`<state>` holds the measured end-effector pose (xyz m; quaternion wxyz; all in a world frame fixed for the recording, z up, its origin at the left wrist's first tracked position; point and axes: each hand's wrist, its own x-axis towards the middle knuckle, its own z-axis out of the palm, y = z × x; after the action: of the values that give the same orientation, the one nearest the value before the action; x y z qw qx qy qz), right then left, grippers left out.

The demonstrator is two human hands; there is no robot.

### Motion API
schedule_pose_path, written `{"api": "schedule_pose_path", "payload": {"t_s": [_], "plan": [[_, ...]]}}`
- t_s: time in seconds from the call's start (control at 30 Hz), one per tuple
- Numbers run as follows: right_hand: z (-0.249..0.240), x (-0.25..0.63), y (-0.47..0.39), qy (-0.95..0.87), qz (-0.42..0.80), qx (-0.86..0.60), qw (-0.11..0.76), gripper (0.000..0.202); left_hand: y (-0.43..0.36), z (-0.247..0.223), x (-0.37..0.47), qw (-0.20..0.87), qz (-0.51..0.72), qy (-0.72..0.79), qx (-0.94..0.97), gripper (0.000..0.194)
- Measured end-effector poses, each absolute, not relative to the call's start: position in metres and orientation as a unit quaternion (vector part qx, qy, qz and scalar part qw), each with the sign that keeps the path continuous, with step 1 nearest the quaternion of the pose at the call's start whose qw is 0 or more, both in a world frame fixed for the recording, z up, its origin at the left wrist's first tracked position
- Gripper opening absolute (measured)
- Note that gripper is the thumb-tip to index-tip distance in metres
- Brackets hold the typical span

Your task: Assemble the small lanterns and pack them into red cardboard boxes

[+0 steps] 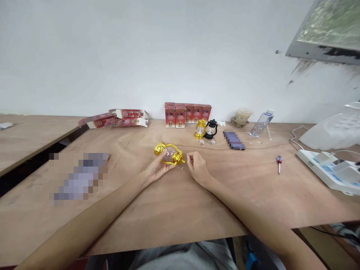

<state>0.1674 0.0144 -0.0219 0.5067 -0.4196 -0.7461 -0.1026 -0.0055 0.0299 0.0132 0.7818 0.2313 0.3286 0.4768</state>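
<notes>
1. The left hand (pixel 157 168) has its fingers partly curled around a gold lantern (pixel 170 153), gripping it with the thumb against the clear middle
2. This lantern is held on its side, its base pointing left and its top toward the right fingers
3. The right hand (pixel 198 167) has its fingers bent inward, thumb and forefinger pinched on a thin wire (pixel 185 153) beside the lantern's top
4. Beyond the right fingers, a second gold lantern (pixel 200 129) and a black lantern (pixel 211 129) stand upright, small metal pieces (pixel 201 142) just before them
5. Farther beyond the fingers stand red boxes (pixel 170 117)
6. Well right of the right fingers lies a screwdriver (pixel 279 163)
</notes>
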Motion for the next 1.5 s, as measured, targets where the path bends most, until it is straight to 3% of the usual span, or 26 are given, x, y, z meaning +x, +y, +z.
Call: {"api": "schedule_pose_path", "payload": {"t_s": [0.13,0.37,0.57,0.8,1.5], "plan": [[-0.024,0.171,0.015,-0.729,-0.122,-0.421,0.526,0.013,0.014,0.017,0.005,0.811,0.457,0.326,0.164,0.026],[-0.024,0.178,0.020,-0.747,-0.205,-0.415,0.478,0.020,0.002,0.023,0.011,0.806,0.469,0.331,0.143,0.032],[-0.025,0.180,0.020,-0.741,-0.133,-0.406,0.518,0.019,0.011,0.020,0.006,0.779,0.513,0.325,0.153,0.027],[-0.021,0.183,0.019,-0.755,-0.034,-0.420,0.503,0.023,0.018,0.017,0.003,0.770,0.500,0.342,0.203,0.026],[-0.017,0.183,0.016,-0.767,-0.057,-0.422,0.480,0.025,0.013,0.013,0.004,0.760,0.498,0.342,0.241,0.011]]}}
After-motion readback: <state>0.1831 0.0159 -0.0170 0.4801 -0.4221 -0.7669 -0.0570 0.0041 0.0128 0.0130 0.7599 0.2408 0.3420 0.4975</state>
